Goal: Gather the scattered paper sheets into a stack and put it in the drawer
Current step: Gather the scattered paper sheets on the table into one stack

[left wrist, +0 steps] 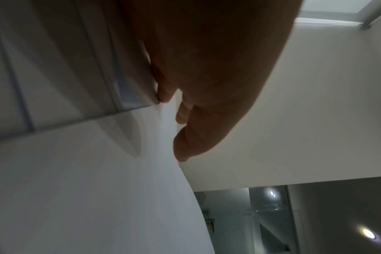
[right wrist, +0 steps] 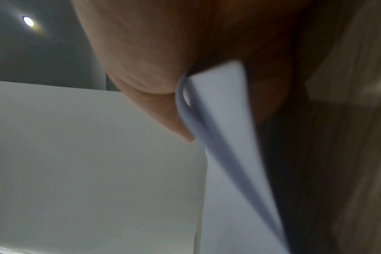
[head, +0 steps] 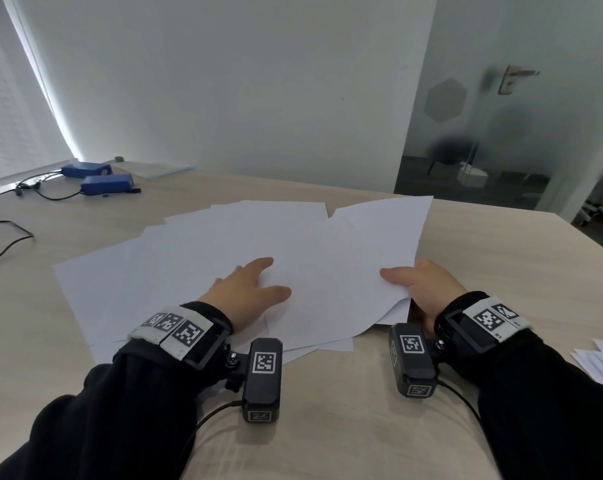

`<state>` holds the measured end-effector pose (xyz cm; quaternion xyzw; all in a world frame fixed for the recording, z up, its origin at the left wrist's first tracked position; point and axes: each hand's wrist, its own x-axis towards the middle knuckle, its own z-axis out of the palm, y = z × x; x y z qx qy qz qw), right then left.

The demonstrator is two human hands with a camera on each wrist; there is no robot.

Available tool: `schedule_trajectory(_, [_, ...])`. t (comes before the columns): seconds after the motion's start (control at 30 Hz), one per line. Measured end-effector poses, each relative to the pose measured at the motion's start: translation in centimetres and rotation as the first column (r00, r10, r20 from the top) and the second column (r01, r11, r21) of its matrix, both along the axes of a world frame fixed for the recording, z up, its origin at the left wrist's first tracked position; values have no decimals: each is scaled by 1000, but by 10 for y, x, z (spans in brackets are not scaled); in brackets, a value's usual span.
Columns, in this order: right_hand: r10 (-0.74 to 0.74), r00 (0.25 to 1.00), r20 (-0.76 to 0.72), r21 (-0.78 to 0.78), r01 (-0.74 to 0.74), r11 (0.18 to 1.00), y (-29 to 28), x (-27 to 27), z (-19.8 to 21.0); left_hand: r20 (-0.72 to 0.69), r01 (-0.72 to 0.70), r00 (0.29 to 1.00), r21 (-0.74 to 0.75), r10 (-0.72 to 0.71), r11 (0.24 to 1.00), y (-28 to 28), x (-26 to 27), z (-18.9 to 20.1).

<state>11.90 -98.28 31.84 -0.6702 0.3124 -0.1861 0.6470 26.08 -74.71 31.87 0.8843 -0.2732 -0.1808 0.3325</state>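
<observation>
Left hand (head: 248, 289) lay flat, fingers (head: 263, 262) straight, on overlapping paper sheets (head: 196, 258) at centre frame on the worktop (head: 501, 258). Right hand (head: 423, 289) pinched the sheets' right edge, thumb on top.

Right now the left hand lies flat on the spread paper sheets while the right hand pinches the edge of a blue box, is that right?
Not quite. The left hand does lie flat on the paper sheets, but the right hand pinches the sheets' edge, not a blue box. The head view shows it, and the right wrist view shows paper between thumb and fingers.
</observation>
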Motion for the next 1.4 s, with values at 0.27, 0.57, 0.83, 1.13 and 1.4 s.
schedule_trajectory(0.27, [-14,1000,-9,4,14,1000,-3,2,-3,217,-277,945,124,246,953,4,14,4])
schedule_trajectory(0.57, [-20,1000,-21,-4,20,1000,-4,2,-3,-16,-30,999,98,32,995,2,3,1])
schedule_trajectory(0.83, [4,998,-61,27,-2,1000,0,1,2,46,69,996,179,-78,981,-1,-2,3])
schedule_trajectory(1.13, [-8,996,-91,-69,2,998,-2,2,1,38,167,985,98,-171,981,-3,-9,7])
schedule_trajectory(1.4, [-211,974,-84,-142,198,970,-15,-16,-3,21,56,998,48,-57,997,-2,-12,9])
